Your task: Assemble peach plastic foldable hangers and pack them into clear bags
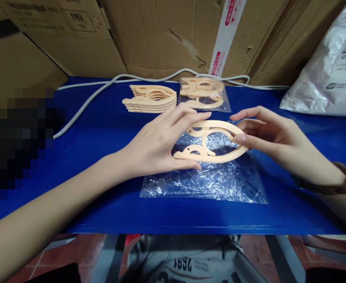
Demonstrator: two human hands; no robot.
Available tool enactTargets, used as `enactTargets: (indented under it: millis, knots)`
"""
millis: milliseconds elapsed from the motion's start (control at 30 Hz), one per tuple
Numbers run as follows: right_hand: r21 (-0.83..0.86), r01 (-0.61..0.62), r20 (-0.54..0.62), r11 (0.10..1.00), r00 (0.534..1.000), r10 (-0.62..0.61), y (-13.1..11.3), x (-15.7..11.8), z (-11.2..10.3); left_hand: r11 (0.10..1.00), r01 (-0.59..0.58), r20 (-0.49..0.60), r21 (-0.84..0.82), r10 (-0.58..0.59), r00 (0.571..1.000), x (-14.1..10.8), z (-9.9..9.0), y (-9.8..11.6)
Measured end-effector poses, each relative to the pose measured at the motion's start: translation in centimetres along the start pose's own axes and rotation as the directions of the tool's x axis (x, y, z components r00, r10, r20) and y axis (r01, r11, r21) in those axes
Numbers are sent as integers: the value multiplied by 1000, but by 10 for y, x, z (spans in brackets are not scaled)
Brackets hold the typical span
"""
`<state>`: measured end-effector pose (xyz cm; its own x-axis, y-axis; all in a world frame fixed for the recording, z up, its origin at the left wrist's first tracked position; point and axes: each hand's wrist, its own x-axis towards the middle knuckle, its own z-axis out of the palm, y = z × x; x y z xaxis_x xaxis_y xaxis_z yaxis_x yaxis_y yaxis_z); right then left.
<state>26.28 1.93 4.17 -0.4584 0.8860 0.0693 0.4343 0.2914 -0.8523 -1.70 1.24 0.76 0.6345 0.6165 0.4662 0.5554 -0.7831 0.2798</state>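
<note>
A cream plastic folding hanger (220,158) is held in both hands above a clear plastic bag (202,184), which lies flat on the blue table. My left hand (164,141) spans the hanger's left end, thumb at the lower edge and fingers over the upper edge. With thumb and fingers, my right hand (267,131) pinches its rounded right end. Behind them sits a stack of similar cream hangers (151,100). Beside that stack, to the right, more hangers (204,92) lie inside a clear bag.
Cardboard boxes (167,35) stand along the back of the blue table (108,214). A white cable (93,96) runs along the rear and bends forward at the left. At the back right is a white plastic package (329,74). A printed grey sack (184,259) shows below the front edge.
</note>
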Motion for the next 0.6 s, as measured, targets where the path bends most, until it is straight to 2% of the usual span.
enactTargets:
  millis: [233,367,600]
  knots:
    - [-47,39,-21,998,999,-40,2,-3,2,1000,-9,19,-1,9,1000,-1,2,-6]
    - [-87,58,-25,994,998,-60,4,-4,4,998,-24,26,59,22,999,-3,3,-5]
    - [-99,64,-23,993,998,-66,2,-8,6,977,-130,-77,167,144,987,-6,-1,0]
